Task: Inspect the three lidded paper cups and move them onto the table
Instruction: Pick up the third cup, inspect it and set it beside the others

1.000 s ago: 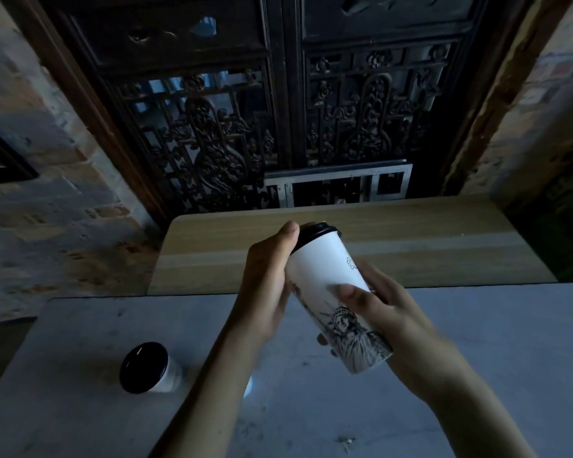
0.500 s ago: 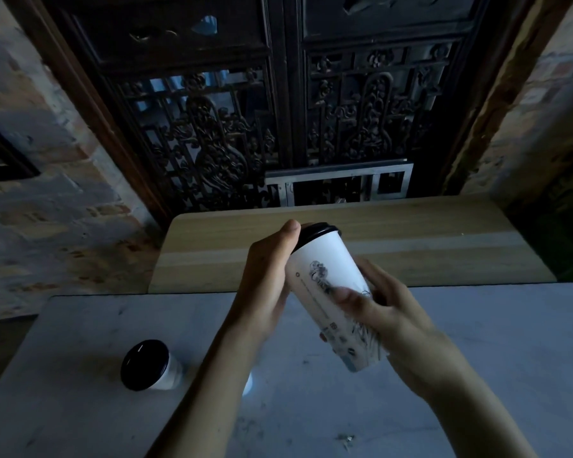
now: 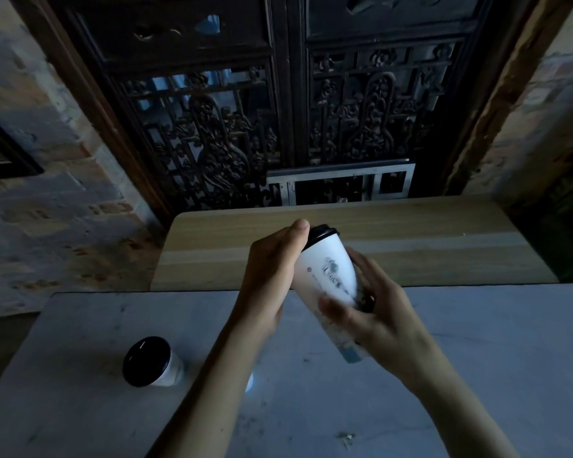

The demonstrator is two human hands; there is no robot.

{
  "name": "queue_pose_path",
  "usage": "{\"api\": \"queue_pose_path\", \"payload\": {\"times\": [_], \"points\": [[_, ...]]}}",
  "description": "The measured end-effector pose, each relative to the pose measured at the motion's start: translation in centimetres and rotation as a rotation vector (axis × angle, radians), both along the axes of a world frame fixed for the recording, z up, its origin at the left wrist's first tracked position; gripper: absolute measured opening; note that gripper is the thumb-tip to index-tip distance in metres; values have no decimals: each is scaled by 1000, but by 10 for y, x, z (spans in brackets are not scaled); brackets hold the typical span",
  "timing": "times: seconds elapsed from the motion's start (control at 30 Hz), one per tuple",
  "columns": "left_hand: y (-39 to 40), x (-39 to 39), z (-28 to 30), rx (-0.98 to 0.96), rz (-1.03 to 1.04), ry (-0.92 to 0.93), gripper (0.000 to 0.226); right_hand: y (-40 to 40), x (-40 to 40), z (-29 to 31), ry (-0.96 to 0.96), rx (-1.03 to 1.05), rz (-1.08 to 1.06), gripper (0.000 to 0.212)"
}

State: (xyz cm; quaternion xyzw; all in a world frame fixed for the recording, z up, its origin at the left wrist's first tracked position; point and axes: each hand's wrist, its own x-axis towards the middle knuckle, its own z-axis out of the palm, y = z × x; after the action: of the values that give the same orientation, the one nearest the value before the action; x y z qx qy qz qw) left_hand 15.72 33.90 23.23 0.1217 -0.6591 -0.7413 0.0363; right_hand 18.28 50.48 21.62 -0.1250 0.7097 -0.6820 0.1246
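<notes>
Above the grey worktop (image 3: 477, 375) we hold the tall cup (image 3: 328, 276) tilted, left hand (image 3: 272, 276) gripping near its lid, right hand (image 3: 371, 312) wrapped round its base, so the print faces us; another cup (image 3: 151, 361) stands aside.

1. Nearest me I see a pale grey tabletop (image 3: 477, 375), its surface scuffed and smudged with faint dark marks.
2. One lidded paper cup (image 3: 153, 362) stands upright on its left part, white body, black lid facing up.
3. Just right of that cup, a small pale-blue patch (image 3: 249, 382) peeks out from behind a forearm; I can't tell what it is.
4. A small bit of debris (image 3: 347, 437) lies on the grey surface near the front edge.
5. Beyond it, butting against its far edge, sits a light wooden tabletop (image 3: 427, 246) with rounded corners.
</notes>
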Motion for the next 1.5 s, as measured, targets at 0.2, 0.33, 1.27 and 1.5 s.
{"api": "queue_pose_path", "payload": {"times": [0.2, 0.33, 1.27, 1.5], "points": [[-1, 4, 1, 45, -39, -31, 48, 7, -4, 2, -169, -98, 111, 48], [2, 2, 0, 61, 23, -44, 50, 3, -3, 3, -126, -50, 71, 48], [-22, 0, -9, -222, -139, 193, 47, 10, -4, 8, -161, -75, 46, 49], [-9, 3, -22, 59, -40, 94, 51, 19, -9, 20, -111, -298, -274, 85]]}}
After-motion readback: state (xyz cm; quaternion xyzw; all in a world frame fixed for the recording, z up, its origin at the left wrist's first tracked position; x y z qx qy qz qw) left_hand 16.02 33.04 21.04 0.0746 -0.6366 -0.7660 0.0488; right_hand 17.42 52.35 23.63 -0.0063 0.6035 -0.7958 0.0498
